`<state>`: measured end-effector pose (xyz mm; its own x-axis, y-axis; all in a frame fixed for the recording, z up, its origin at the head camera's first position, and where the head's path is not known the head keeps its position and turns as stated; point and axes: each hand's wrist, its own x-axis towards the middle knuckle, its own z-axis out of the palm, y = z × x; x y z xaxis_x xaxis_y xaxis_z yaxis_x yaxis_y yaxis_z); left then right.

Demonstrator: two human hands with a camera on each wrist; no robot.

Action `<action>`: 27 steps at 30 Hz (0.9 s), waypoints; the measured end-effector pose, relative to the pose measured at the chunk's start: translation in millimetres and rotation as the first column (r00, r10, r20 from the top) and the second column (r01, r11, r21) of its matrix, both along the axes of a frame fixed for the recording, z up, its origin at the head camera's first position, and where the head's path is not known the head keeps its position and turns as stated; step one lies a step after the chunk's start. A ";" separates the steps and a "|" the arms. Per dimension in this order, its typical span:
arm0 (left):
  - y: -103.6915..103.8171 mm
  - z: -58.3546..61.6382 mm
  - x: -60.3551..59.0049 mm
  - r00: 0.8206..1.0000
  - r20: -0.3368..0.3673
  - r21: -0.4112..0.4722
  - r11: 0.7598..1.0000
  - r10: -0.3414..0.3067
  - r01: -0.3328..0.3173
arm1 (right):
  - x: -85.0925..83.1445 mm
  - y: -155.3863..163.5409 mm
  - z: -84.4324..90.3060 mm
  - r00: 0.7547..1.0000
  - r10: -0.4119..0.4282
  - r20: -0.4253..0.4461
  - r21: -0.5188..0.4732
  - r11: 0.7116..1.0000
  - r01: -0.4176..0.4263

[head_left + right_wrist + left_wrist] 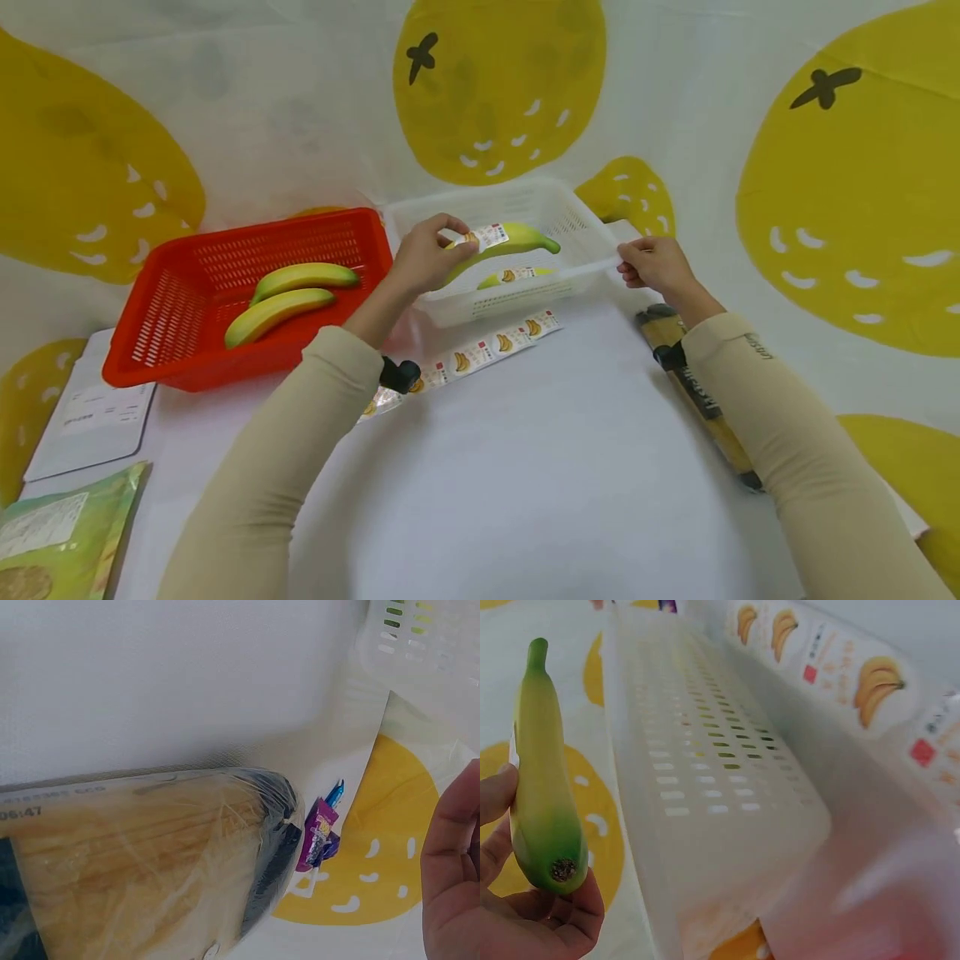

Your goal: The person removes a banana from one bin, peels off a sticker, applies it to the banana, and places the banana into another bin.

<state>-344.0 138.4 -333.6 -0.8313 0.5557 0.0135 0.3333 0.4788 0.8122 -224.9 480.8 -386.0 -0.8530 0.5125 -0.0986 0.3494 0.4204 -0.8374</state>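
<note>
Yellow-green curved banana, labelled, pinched in left hand above white perforated plastic basket; right hand grips basket's near-right corner. Apparently placing; next calls for lowering.

head high, wrists close, white basket shared

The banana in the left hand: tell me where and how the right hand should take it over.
Probably best round the bare, tapering part of the banana, coming from the right. That end sticks out towards the right hand, while the left hand grips nearer the blunt end, by the sticker. The right hand would first need to release the white basket.
</note>
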 end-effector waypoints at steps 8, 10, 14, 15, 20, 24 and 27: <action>52.0 -16.2 -31.3 0.998 0.054 -0.100 0.995 0.025 -0.019 | 1.4 -0.2 -4.5 1.000 -0.005 0.012 -0.010 1.000 0.005; 62.1 -19.7 -36.8 0.998 0.057 -0.123 0.992 0.020 -0.013 | 1.8 1.0 -4.2 1.000 -0.004 0.007 -0.006 1.000 0.004; 72.8 -24.3 -44.7 0.997 0.067 -0.162 0.986 0.038 -0.026 | 1.2 -1.6 -0.5 1.000 0.001 -0.005 -0.013 1.000 -0.001; 71.7 -25.8 -46.2 0.996 0.074 -0.169 0.985 0.046 -0.033 | -0.3 -4.0 0.3 1.000 0.005 -0.007 -0.012 1.000 -0.005; 64.4 -39.0 -50.8 0.988 0.126 -0.198 0.978 0.084 -0.058 | -2.7 -15.0 1.8 1.000 0.013 0.004 -0.007 1.000 -0.013; 61.8 -47.7 -51.6 0.981 0.178 -0.239 0.970 0.079 -0.034 | 0.5 -20.6 3.5 1.000 0.011 0.007 -0.019 1.000 -0.011; 63.7 -49.4 -50.9 0.979 0.194 -0.255 0.967 0.065 -0.013 | 4.2 -21.6 5.4 1.000 0.003 -0.030 -0.038 0.999 -0.004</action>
